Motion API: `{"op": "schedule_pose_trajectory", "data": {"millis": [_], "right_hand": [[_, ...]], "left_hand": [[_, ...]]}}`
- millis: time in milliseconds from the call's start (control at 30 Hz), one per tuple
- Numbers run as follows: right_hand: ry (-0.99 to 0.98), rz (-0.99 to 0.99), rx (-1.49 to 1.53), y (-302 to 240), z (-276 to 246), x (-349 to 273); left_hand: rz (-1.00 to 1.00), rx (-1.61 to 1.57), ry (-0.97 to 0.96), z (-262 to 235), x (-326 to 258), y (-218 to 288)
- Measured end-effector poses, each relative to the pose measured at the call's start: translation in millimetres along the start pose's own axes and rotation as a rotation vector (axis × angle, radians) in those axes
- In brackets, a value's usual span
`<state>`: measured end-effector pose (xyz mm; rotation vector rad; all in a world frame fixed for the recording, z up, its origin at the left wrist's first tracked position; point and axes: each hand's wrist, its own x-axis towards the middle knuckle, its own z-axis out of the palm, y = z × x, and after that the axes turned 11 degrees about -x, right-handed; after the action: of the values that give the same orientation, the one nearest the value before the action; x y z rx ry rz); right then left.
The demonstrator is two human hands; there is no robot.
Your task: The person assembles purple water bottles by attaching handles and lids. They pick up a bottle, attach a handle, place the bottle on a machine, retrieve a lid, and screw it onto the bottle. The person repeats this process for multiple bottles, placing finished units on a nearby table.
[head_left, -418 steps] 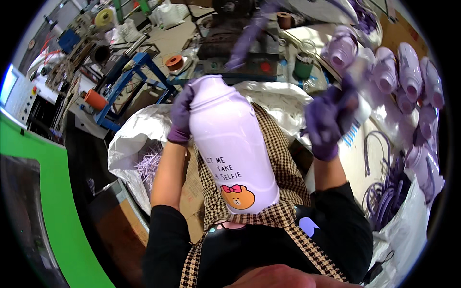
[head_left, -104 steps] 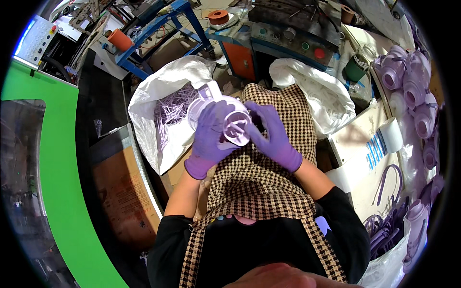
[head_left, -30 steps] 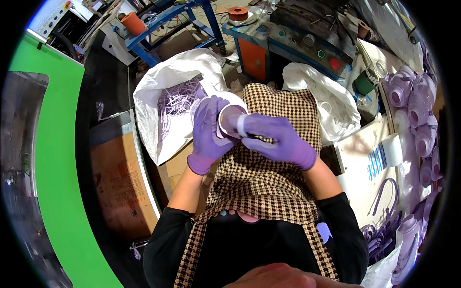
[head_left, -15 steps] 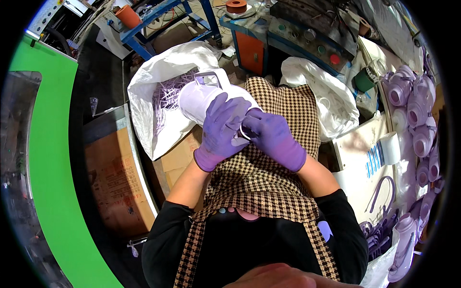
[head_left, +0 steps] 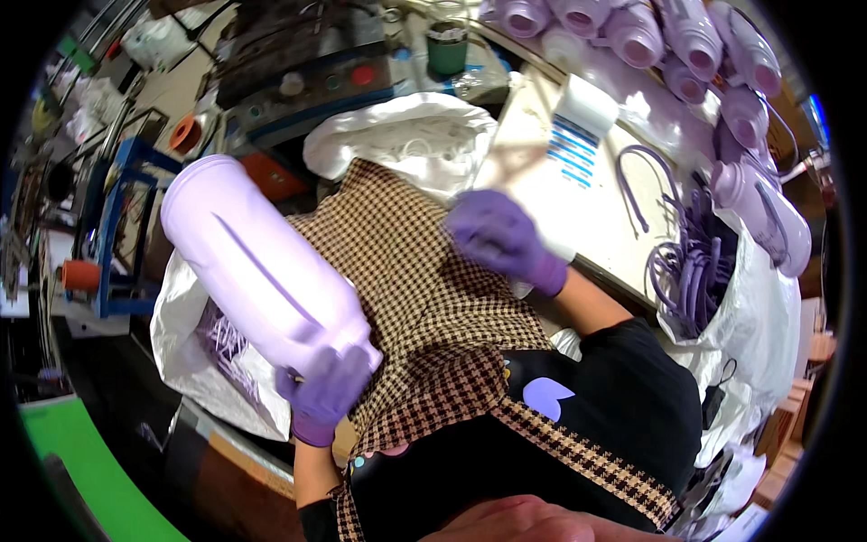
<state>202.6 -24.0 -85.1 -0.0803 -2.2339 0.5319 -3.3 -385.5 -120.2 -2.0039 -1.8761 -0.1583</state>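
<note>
My left hand (head_left: 327, 388), in a purple glove, is closed round the neck end of a large lilac plastic jug (head_left: 262, 262). The jug lies slanted over my lap, its broad end pointing far left and a long dark groove running down its side. My right hand (head_left: 497, 233), also gloved in purple, is raised over the checked apron (head_left: 415, 244), apart from the jug. Its fingers look curled but are blurred, and I cannot see whether anything is in them.
A white sack (head_left: 181, 316) with thin lilac strips stands left, another white sack (head_left: 397, 135) ahead. On the right are a white table (head_left: 533, 199), a bundle of purple straps (head_left: 700, 262) and several lilac jugs (head_left: 691, 41). A control box (head_left: 307, 77) stands at the back.
The view has turned to the right. Both hands were together at the jug's neck end; now the right hand is away from it, and the jug is tilted with its groove showing.
</note>
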Motion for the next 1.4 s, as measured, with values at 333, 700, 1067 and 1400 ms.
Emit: {"op": "schedule_pose_trajectory", "data": {"millis": [333,700,1067,1400], "right_hand": [[0.055,0.807,-0.75,127,-98,-126],[0.161,0.452,-0.552,62,-61,-19],[-0.548,0.28,0.483,19,91,197],[-0.449,0.211,0.285,20,109,197]], "left_hand": [[0.313,-0.172,0.03,3,51,19],[0.383,0.084,-0.022,19,22,18],[0.535,1.46,0.065,18,26,14],[0.545,1.03,0.06,17,25,9]]}}
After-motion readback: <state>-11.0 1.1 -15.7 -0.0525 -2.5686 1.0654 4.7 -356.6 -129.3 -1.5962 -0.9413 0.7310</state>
